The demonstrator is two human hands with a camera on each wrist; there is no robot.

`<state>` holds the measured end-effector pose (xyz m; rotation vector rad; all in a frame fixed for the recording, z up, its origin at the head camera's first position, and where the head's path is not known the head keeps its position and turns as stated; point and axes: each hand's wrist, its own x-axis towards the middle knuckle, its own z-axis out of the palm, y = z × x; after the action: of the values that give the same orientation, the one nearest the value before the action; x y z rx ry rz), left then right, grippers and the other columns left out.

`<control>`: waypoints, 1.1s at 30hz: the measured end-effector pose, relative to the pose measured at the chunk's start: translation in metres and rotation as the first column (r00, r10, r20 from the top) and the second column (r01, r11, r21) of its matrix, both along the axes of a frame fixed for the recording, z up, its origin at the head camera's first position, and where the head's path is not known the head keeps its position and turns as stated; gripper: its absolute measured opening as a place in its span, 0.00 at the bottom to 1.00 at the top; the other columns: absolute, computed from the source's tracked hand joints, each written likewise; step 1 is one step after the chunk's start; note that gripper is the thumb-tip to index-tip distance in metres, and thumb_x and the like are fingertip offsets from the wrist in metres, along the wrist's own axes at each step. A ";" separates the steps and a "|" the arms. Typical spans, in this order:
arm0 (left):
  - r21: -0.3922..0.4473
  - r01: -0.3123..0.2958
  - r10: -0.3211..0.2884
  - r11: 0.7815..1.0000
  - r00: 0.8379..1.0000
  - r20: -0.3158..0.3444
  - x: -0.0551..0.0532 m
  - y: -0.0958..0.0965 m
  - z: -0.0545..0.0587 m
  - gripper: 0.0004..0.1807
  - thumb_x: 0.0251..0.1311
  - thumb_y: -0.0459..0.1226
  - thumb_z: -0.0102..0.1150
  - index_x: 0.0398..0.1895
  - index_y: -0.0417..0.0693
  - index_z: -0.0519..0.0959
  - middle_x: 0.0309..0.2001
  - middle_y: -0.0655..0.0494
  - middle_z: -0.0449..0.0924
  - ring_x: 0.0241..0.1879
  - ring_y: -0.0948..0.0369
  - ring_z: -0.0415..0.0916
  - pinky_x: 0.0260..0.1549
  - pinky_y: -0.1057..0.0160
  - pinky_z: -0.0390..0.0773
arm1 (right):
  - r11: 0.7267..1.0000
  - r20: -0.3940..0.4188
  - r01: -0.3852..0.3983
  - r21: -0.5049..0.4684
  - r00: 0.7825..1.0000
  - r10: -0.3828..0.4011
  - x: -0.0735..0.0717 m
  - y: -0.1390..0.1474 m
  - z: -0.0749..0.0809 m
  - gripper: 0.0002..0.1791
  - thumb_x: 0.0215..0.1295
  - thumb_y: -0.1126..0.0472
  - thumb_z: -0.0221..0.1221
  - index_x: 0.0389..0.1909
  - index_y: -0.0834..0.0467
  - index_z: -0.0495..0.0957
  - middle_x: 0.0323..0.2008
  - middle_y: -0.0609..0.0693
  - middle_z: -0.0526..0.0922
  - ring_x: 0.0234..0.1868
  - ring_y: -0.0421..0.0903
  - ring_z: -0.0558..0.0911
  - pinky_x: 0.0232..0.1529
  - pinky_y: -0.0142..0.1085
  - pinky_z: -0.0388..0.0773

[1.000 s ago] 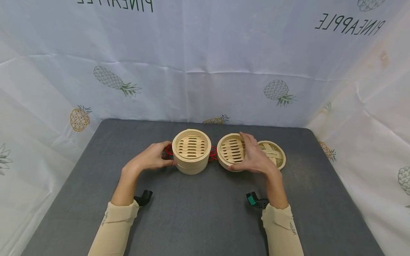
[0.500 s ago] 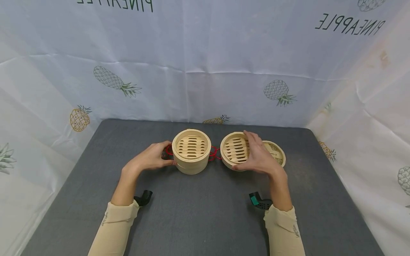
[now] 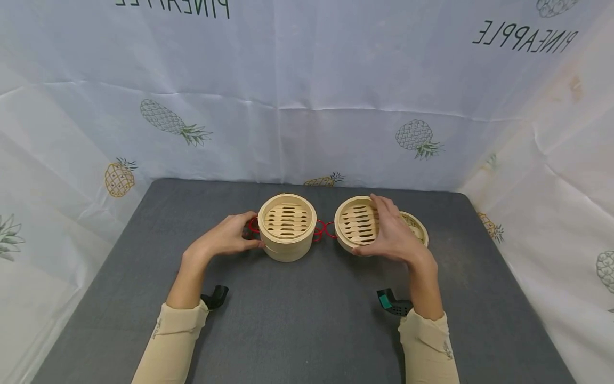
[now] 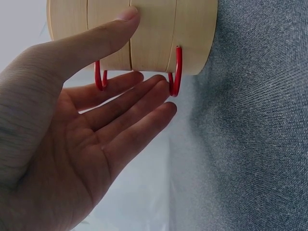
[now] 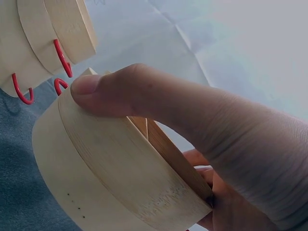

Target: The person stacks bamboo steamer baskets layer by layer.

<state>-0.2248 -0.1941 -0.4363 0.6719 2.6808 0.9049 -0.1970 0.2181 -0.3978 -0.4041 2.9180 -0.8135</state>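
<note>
A stack of bamboo steamer baskets [image 3: 288, 249] with a slatted top tier stands mid-table, red loop handles [image 4: 178, 72] on its sides. My left hand [image 3: 224, 236] is at its left side; in the left wrist view the thumb touches the wall and nearly straight fingers extend by the handles. My right hand [image 3: 395, 234] grips a separate bamboo steamer basket [image 3: 356, 223] by its right side, thumb in front, fingers behind. That basket is slightly tilted, apart from the stack. Partly hidden behind the right hand is a woven bamboo lid [image 3: 418, 226].
The dark grey table [image 3: 297, 320] carries these things near its back edge. A white cloth with pineapple prints [image 3: 336, 138] hangs behind and along both sides. A black wrist mount [image 3: 393, 303] sits inside each forearm.
My right hand has moved the single basket rightward and slightly back, away from the stack, so it covers more of the lid. The left hand and the stack stay put.
</note>
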 end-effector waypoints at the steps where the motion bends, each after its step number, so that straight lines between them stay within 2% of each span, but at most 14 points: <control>1: 0.001 0.000 0.000 1.000 1.000 0.002 0.000 0.000 0.000 0.34 0.65 0.43 0.77 0.68 0.35 0.76 0.54 0.44 0.88 0.51 0.52 0.87 0.51 0.48 0.87 | 1.000 -0.001 0.001 0.001 1.000 -0.001 0.000 0.000 0.001 0.78 0.44 0.42 0.85 0.88 0.63 0.45 0.84 0.70 0.52 0.84 0.70 0.58 0.77 0.71 0.66; 6: 0.003 -0.001 0.001 1.000 1.000 0.013 0.000 0.000 0.000 0.35 0.65 0.43 0.77 0.69 0.34 0.75 0.55 0.43 0.88 0.54 0.50 0.87 0.54 0.47 0.88 | 1.000 0.007 0.015 -0.010 1.000 -0.015 0.002 0.002 0.003 0.78 0.46 0.43 0.84 0.88 0.62 0.43 0.85 0.69 0.51 0.84 0.69 0.57 0.77 0.71 0.66; 20: 0.010 0.002 -0.002 1.000 1.000 0.010 0.000 0.000 0.001 0.36 0.65 0.43 0.78 0.69 0.34 0.75 0.55 0.42 0.88 0.53 0.50 0.87 0.52 0.47 0.88 | 0.998 -0.021 0.030 -0.057 0.999 -0.031 0.005 0.005 0.009 0.77 0.47 0.41 0.84 0.89 0.59 0.44 0.84 0.67 0.53 0.83 0.67 0.57 0.75 0.71 0.66; 33: -0.008 0.000 0.000 1.000 1.000 -0.003 0.000 0.001 0.000 0.34 0.65 0.44 0.78 0.67 0.35 0.77 0.53 0.43 0.88 0.50 0.52 0.87 0.51 0.48 0.87 | 0.995 -0.085 0.053 -0.090 0.995 -0.061 0.006 0.002 0.010 0.78 0.44 0.41 0.85 0.89 0.55 0.45 0.84 0.63 0.55 0.83 0.64 0.58 0.75 0.70 0.66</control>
<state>-0.2246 -0.1935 -0.4360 0.6720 2.6854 0.8941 -0.1909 0.2200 -0.3874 -0.3741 2.9946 -0.9582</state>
